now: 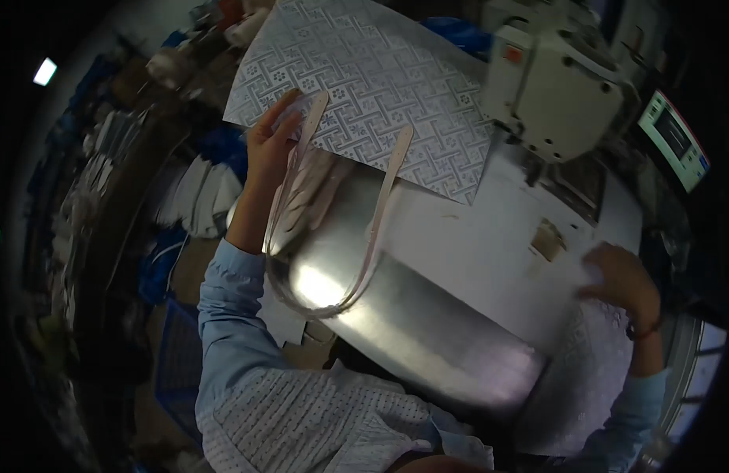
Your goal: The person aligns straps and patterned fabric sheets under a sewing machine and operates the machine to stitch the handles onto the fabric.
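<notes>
A large patterned bag panel (364,71), silver-grey on white, lies across the far side of the work table. A pale strap (378,213) hangs from it in a long loop, its two ends lying on the panel's near edge. My left hand (271,140) is closed at the panel's near left edge, beside one strap end, with some fingers hidden. Over at the right, my right hand (620,280) is blurred above the table, close to another patterned piece (577,378). What its fingers do is not clear.
A sewing machine head (565,94) stands at the back right, with a lit screen (674,140) beyond it. A shiny curved metal plate (427,331) covers the near table edge. A small tan piece (547,240) lies on the white tabletop (475,260). A blue crate (171,363) and stacked material stand left.
</notes>
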Demonstrator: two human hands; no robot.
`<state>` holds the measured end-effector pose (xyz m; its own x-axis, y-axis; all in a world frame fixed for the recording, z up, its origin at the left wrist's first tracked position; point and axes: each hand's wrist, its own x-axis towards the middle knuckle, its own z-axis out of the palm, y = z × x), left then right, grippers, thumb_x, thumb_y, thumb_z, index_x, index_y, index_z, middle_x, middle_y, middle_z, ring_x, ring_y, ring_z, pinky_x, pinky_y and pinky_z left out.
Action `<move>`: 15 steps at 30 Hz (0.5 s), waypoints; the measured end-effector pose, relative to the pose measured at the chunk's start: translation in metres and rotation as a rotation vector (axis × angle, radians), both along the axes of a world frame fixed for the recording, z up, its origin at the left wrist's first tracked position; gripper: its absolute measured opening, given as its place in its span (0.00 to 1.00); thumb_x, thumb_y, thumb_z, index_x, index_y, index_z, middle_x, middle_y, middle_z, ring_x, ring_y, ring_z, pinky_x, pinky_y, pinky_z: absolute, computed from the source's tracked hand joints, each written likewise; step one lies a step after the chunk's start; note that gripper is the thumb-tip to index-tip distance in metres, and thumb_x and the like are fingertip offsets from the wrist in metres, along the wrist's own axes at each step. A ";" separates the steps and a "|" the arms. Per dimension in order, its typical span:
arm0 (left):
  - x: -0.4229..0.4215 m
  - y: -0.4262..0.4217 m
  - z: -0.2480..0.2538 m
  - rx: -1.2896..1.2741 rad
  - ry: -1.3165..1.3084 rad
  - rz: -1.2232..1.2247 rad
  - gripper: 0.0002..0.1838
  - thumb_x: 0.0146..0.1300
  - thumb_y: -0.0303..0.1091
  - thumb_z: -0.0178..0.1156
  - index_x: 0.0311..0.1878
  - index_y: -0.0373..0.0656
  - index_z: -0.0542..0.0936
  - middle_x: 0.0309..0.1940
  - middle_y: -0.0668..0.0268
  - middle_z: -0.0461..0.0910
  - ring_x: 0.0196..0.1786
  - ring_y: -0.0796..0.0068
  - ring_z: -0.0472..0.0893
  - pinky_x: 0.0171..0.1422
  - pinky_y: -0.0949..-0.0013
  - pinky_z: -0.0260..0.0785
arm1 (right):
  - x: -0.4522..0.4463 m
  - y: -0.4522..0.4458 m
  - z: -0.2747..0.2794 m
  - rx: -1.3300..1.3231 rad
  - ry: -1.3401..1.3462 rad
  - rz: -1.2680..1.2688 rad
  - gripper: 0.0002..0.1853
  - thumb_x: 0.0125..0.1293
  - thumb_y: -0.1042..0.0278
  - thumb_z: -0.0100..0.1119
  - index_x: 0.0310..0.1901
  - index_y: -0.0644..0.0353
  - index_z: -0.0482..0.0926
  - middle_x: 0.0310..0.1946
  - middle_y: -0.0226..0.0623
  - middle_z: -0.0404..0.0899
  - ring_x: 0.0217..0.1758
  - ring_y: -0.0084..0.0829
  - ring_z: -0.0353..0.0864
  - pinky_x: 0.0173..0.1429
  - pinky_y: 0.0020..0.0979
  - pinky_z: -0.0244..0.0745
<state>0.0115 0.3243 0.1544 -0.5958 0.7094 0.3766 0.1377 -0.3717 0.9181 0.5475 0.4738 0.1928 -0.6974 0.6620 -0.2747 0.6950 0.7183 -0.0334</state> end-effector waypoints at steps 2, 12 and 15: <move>-0.008 -0.049 -0.012 0.166 -0.130 0.195 0.22 0.68 0.23 0.60 0.65 0.39 0.77 0.64 0.60 0.76 0.54 0.75 0.80 0.56 0.72 0.76 | 0.044 0.048 -0.040 -0.054 -0.090 0.005 0.34 0.38 0.53 0.80 0.48 0.60 0.81 0.48 0.45 0.80 0.56 0.47 0.77 0.60 0.42 0.72; -0.055 -0.315 -0.312 0.250 -0.417 0.970 0.26 0.72 0.26 0.55 0.73 0.46 0.67 0.56 0.63 0.76 0.45 0.77 0.78 0.37 0.71 0.75 | 0.045 0.135 -0.116 -0.171 -0.039 -0.178 0.26 0.36 0.72 0.74 0.42 0.66 0.77 0.36 0.43 0.74 0.42 0.41 0.74 0.48 0.37 0.73; -0.064 -0.314 -0.386 0.353 -0.568 1.235 0.30 0.70 0.26 0.57 0.74 0.49 0.65 0.58 0.61 0.73 0.45 0.74 0.74 0.33 0.74 0.74 | 0.046 0.121 -0.102 -0.192 -0.113 -0.169 0.26 0.36 0.73 0.73 0.42 0.65 0.76 0.37 0.43 0.74 0.43 0.40 0.74 0.48 0.37 0.73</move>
